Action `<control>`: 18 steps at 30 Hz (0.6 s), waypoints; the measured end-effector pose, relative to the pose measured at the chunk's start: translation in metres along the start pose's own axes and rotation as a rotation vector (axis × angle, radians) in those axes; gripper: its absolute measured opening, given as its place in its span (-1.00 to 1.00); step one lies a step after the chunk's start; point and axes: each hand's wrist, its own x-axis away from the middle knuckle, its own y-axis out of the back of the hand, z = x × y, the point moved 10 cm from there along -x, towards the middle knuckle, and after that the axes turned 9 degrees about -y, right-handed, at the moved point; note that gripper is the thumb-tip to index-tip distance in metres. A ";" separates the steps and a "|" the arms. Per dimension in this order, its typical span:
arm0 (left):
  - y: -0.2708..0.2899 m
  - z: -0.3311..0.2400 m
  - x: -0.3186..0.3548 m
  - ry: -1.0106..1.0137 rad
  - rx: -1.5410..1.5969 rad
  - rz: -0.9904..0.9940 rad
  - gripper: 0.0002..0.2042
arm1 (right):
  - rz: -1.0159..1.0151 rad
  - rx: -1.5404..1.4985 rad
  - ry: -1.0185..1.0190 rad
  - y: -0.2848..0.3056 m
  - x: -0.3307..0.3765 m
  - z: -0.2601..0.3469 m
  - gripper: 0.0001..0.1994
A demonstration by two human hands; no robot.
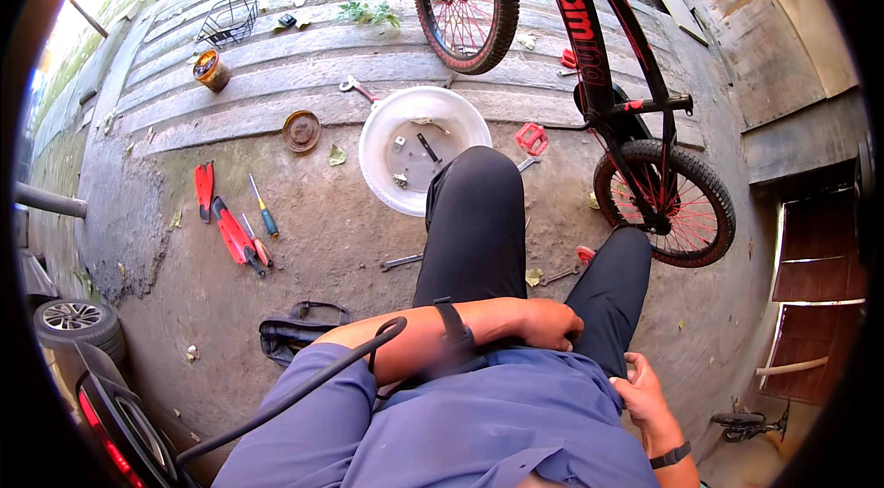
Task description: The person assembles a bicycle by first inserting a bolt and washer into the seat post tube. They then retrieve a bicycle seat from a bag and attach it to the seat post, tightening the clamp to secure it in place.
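Observation:
My left hand point(551, 323) lies across my lap with its fingers curled at the top of the right thigh of my black trousers point(471, 235); whatever they hold is hidden. Beside the same thigh, my right hand point(642, 393) is closed, thumb and fingers pinching the dark cloth at my hip. In front of my knees a white basin point(376, 166) holds several small metal parts and a black bar. A black and red bicycle point(597, 64) stands upright at the right. Between basin and rear wheel lies a red pedal point(531, 139).
Left of the basin are a brown-smeared round dish point(301, 132), a jar of dark grease point(211, 71), a screwdriver point(263, 207) and red-handled tools point(236, 230). A red-handled wrench point(359, 91) lies behind it. Nearer are a spanner point(402, 261) and black bag point(293, 334).

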 end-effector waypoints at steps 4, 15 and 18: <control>0.019 -0.007 0.017 -0.029 0.055 -0.131 -0.70 | -0.070 0.123 0.098 0.027 -0.012 0.001 -0.60; 0.071 0.065 0.240 0.272 0.767 -0.805 -0.78 | -0.295 0.651 0.386 0.031 -0.007 0.110 -0.81; 0.061 0.160 0.297 0.580 0.763 -1.208 -0.79 | -0.319 0.528 0.426 0.028 -0.028 0.148 -0.84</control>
